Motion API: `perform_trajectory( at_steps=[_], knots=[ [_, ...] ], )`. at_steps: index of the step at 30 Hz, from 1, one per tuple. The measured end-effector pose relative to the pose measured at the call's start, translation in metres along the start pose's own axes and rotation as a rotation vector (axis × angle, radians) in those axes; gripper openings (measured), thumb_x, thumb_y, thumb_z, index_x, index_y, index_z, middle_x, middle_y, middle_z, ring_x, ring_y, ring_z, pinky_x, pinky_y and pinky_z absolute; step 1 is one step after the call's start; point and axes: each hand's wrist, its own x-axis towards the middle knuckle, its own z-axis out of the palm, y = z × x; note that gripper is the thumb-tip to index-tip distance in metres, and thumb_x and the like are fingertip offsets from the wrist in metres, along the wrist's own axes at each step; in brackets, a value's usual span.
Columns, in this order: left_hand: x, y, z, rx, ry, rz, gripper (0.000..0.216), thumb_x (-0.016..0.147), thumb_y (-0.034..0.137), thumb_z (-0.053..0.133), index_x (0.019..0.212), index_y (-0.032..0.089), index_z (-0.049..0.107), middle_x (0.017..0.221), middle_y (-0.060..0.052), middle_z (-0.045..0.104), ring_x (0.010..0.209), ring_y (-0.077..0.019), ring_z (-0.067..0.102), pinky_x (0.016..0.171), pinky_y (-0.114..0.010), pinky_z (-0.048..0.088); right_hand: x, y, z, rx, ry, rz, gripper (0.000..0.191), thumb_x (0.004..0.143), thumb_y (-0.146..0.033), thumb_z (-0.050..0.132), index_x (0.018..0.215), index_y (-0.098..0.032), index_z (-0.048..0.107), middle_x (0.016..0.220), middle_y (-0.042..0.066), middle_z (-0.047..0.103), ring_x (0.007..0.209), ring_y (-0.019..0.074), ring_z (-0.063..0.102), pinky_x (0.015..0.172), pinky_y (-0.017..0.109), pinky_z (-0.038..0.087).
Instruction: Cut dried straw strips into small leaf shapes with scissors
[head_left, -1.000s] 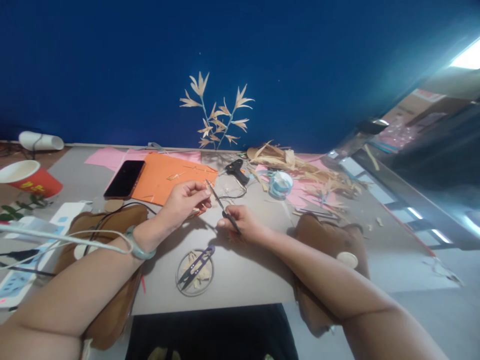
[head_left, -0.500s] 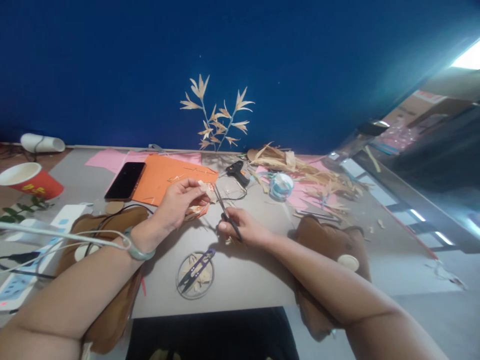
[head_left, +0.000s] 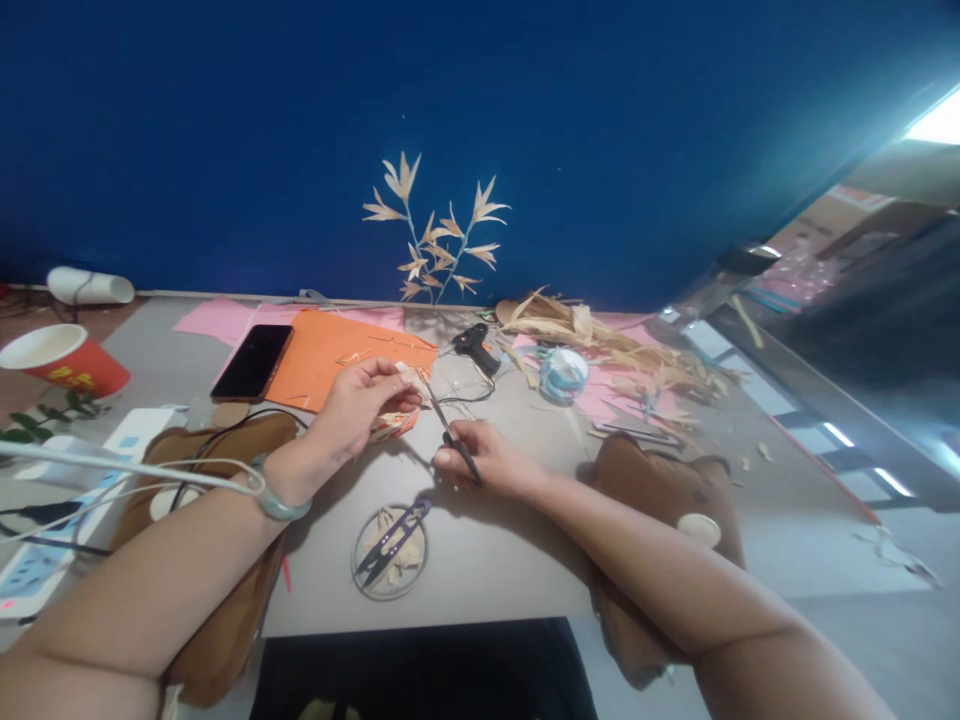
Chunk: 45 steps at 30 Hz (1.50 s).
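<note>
Two hands (head_left: 364,405) hover over a grey table (head_left: 510,565), blue wall (head_left: 225,140) behind

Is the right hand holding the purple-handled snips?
No: the right hand holds black-handled metal scissors; the snips lie across a round dish.

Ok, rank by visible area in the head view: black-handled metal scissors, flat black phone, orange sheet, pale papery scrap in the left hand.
Orange sheet
Flat black phone
Black-handled scissors
Pale papery scrap

A red paper cup (head_left: 73,362) stood beyond a power strip (head_left: 37,572); a white cup (head_left: 91,286) lay sideways near the blue wall (head_left: 262,140); a phone (head_left: 253,362) lay flat.
</note>
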Motion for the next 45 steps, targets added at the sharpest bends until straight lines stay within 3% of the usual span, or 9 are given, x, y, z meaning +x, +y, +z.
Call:
perform_trajectory(
  at_steps=[19,26,32,45],
  knots=[
    [0.001,0.001,-0.001,-0.016,0.003,0.004,0.028,0.060,0.027,0.079,0.073,0.015,0.057,0.062,0.002,0.067,0.057,-0.0115,0.065,0.061,-0.024,0.053,0.007,0.009,0.002,0.032,0.134,-0.020,0.050,0.065,-0.057,0.071,0.061,-0.021,0.038,0.039,-0.007,0.049,0.033,0.0075,0.042,0.034,0.019,0.028],
    [-0.004,-0.001,-0.002,0.080,-0.115,-0.072,0.025,0.065,0.032,0.077,0.076,0.014,0.062,0.063,-0.001,0.067,0.056,-0.0116,0.063,0.059,-0.024,0.052,0.000,-0.004,-0.002,0.022,0.023,-0.034,0.052,0.065,-0.063,0.068,0.067,-0.019,0.042,0.051,-0.004,0.054,0.044,0.0076,0.047,0.041,0.019,0.034],
    [-0.005,-0.002,-0.004,0.202,-0.189,-0.022,0.025,0.070,0.037,0.074,0.077,0.015,0.064,0.065,-0.002,0.068,0.053,-0.0107,0.061,0.053,-0.022,0.049,-0.002,-0.006,0.000,0.031,-0.008,-0.006,0.053,0.064,-0.066,0.067,0.067,-0.019,0.042,0.048,-0.004,0.053,0.039,0.0075,0.047,0.037,0.019,0.032],
    [-0.003,-0.009,-0.006,0.188,-0.160,-0.046,0.024,0.070,0.036,0.074,0.076,0.015,0.063,0.063,-0.002,0.068,0.054,-0.0114,0.062,0.056,-0.022,0.049,0.002,0.001,0.003,0.043,0.037,0.005,0.051,0.062,-0.058,0.073,0.062,-0.019,0.040,0.042,-0.005,0.052,0.037,0.0067,0.043,0.037,0.018,0.029]
  ],
)
